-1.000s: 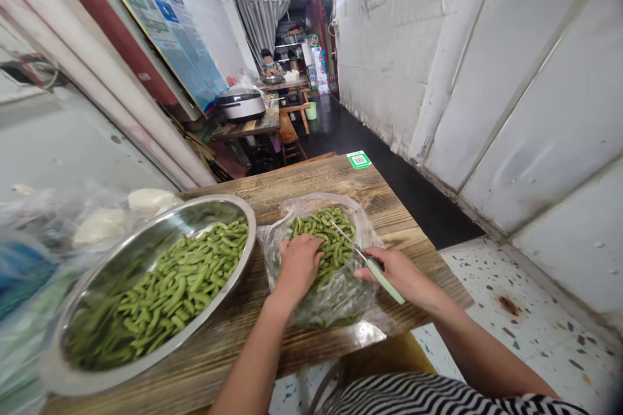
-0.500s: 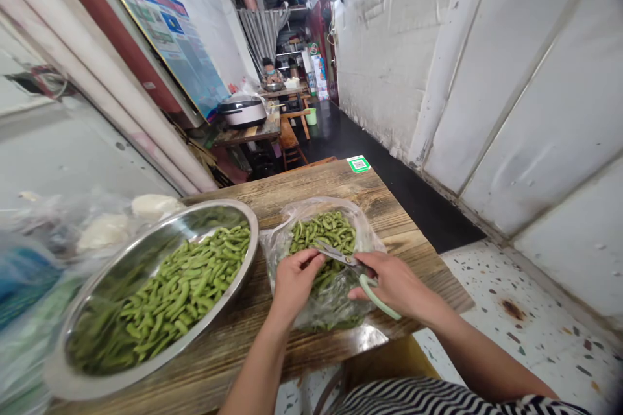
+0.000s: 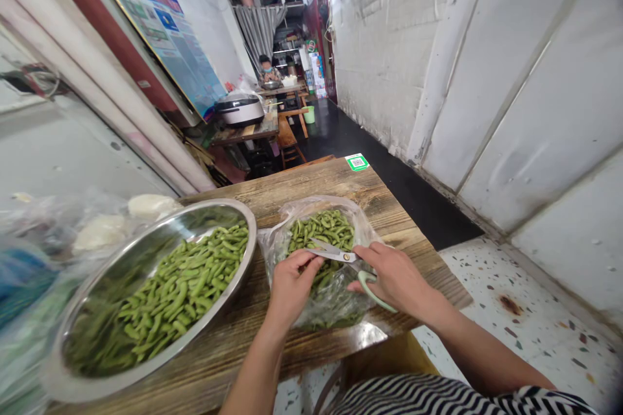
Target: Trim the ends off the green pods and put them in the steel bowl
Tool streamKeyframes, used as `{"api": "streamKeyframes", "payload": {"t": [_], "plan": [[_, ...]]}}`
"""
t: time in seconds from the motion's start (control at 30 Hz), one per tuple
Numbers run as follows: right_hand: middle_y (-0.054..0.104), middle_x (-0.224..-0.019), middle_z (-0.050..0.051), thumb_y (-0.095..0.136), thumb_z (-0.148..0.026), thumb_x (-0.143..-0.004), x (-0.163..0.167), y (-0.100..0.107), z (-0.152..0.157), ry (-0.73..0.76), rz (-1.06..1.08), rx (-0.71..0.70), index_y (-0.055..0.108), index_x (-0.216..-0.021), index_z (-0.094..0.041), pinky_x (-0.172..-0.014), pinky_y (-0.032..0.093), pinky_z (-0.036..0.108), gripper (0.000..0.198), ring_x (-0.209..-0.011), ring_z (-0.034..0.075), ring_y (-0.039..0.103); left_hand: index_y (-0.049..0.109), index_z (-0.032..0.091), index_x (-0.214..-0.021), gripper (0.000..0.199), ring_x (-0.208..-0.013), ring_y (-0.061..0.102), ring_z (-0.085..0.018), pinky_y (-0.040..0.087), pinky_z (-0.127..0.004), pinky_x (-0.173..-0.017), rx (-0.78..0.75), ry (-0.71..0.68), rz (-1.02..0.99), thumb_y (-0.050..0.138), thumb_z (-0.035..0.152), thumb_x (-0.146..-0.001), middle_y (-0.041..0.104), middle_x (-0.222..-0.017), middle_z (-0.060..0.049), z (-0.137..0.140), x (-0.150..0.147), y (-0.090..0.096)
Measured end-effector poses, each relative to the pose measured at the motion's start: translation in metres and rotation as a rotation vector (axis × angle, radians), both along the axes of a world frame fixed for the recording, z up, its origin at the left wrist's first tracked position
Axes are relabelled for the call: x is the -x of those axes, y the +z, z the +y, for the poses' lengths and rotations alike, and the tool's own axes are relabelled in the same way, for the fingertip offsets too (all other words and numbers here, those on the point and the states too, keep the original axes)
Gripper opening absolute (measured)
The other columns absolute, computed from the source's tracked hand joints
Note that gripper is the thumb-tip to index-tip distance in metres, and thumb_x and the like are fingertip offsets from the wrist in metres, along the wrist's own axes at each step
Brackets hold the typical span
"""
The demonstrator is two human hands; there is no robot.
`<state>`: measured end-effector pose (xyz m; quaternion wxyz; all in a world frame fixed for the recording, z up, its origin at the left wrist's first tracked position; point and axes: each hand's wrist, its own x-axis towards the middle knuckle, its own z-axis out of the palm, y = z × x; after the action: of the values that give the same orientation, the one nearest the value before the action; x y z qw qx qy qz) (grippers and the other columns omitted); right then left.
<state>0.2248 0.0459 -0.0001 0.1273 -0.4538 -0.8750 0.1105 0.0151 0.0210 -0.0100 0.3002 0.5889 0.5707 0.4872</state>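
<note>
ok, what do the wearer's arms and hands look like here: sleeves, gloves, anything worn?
Both hands are bare: no gloves, and no rings, watch or bands that show. The left hand and right hand come off forearms that are uncovered all along the part in view. No sleeve cuffs show. Near the bottom edge sits black-and-white striped fabric, part of the person's clothing.
</note>
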Motion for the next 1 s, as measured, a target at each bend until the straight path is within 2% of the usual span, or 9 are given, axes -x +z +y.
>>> {"api": "streamKeyframes", "payload": {"t": [0.23,0.47,0.53,0.63,0.77,0.9,1.0], "plan": [[0.061,-0.085,0.006,0.055,-0.061,-0.077,-0.003,0.001,-0.001,0.018,0.002,-0.001,0.056,-0.114,-0.02,-0.064,0.037,0.027,0.055,-0.075,0.02,0.059,0.075,0.023,-0.078,0.014,-0.077,0.061,-0.02,0.046,-0.031,-0.077,-0.038,-0.009,0.048,0.062,0.028,-0.074,0.07,-0.078,-0.004,-0.001,0.0,0.005],[0.065,-0.084,0.007,0.057,-0.058,-0.077,-0.008,-0.004,0.003,0.053,-0.01,0.024,0.061,-0.103,-0.02,-0.063,0.036,0.026,0.046,-0.074,0.021,0.06,0.073,0.021,-0.07,0.013,-0.073,0.062,-0.019,0.047,-0.03,-0.074,0.011,-0.045,0.078,0.063,0.029,-0.073,0.07,-0.075,-0.004,0.001,0.004,0.0],[0.066,-0.085,0.008,0.058,-0.054,-0.079,-0.009,-0.007,0.005,0.06,0.001,0.036,0.062,-0.103,-0.019,-0.064,0.037,0.026,0.042,-0.075,0.021,0.06,0.073,0.021,-0.07,0.011,-0.074,0.062,-0.02,0.047,-0.032,-0.075,0.051,-0.019,0.047,0.066,0.03,-0.07,0.071,-0.077,-0.005,0.003,0.005,-0.002],[0.066,-0.083,0.008,0.057,-0.051,-0.08,-0.009,-0.012,0.008,0.015,0.069,0.076,0.063,-0.099,-0.018,-0.064,0.037,0.026,0.038,-0.074,0.021,0.06,0.073,0.019,-0.075,0.018,-0.074,0.063,-0.02,0.048,-0.033,-0.074,0.143,0.08,-0.116,0.072,0.031,-0.062,0.072,-0.078,-0.005,0.004,0.004,-0.002],[0.061,-0.07,0.002,0.057,-0.054,-0.078,-0.008,-0.008,0.006,-0.045,0.277,0.287,0.062,-0.091,-0.018,-0.058,0.036,0.023,0.038,-0.064,0.016,0.055,0.068,0.015,-0.08,0.028,-0.078,0.062,-0.017,0.048,-0.03,-0.075,0.172,0.123,-0.498,0.075,0.032,-0.059,0.07,-0.084,-0.006,0.005,0.0,0.003],[0.051,-0.064,-0.004,0.056,-0.053,-0.079,-0.007,0.004,-0.002,0.134,0.531,0.628,0.058,-0.097,-0.018,-0.053,0.036,0.019,0.039,-0.056,0.01,0.046,0.064,0.015,-0.077,0.027,-0.078,0.061,-0.013,0.048,-0.028,-0.076,0.104,0.176,-0.759,0.077,0.029,-0.058,0.066,-0.083,-0.002,0.007,-0.002,0.005],[0.044,-0.059,-0.006,0.051,-0.055,-0.082,-0.005,0.008,-0.011,0.202,0.696,0.916,0.052,-0.106,-0.017,-0.046,0.036,0.017,0.044,-0.048,0.007,0.043,0.064,0.016,-0.077,0.027,-0.064,0.055,-0.006,0.045,-0.02,-0.063,0.041,0.265,-0.811,0.077,0.027,-0.057,0.061,-0.073,0.003,0.008,-0.003,0.003]]}}
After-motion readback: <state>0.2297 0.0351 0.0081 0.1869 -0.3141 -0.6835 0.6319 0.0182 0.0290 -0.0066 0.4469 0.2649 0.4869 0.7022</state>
